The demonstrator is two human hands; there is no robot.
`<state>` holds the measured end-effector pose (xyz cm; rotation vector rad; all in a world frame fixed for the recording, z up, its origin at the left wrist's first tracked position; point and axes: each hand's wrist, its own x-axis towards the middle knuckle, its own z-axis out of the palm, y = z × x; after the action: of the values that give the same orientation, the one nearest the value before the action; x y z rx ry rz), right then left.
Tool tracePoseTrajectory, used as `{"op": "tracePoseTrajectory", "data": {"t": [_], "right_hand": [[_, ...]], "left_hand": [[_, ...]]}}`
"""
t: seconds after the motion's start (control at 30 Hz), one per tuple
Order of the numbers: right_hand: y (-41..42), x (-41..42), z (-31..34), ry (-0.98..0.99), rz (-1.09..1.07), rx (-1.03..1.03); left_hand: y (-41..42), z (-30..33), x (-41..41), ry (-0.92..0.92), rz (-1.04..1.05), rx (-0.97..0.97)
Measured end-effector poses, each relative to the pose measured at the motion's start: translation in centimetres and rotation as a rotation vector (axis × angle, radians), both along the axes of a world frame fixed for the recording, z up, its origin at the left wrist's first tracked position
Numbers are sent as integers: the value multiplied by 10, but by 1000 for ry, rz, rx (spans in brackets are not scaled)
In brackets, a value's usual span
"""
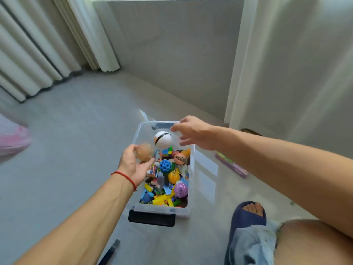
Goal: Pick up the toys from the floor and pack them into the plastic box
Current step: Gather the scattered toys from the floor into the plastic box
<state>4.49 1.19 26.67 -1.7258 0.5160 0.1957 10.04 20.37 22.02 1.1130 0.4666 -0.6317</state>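
The plastic box (189,180) is clear and glossy. The floor (76,131) looks matt grey. The curtains (38,44) are pleated cloth.

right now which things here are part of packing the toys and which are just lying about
Part of the job: plastic box, tan ball in left hand, white ball, blue holed ball, right hand.

Lying about: purple flat box, curtains, blue slipper.

A blurred pink shape (13,139) is cut off at the left edge, well apart from the plastic box (188,190); it cannot be identified.
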Motion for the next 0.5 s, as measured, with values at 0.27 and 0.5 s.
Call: {"op": "tracePoseTrajectory", "data": {"t": [0.27, 0.5], "right_hand": [[-65, -98, -6, 125, 138, -316], [-155, -191, -49, 258, -22, -351]], "left_hand": [[-37, -23, -22, -63, -92, 185], [-153, -38, -113, -191, -439, 159]]}}
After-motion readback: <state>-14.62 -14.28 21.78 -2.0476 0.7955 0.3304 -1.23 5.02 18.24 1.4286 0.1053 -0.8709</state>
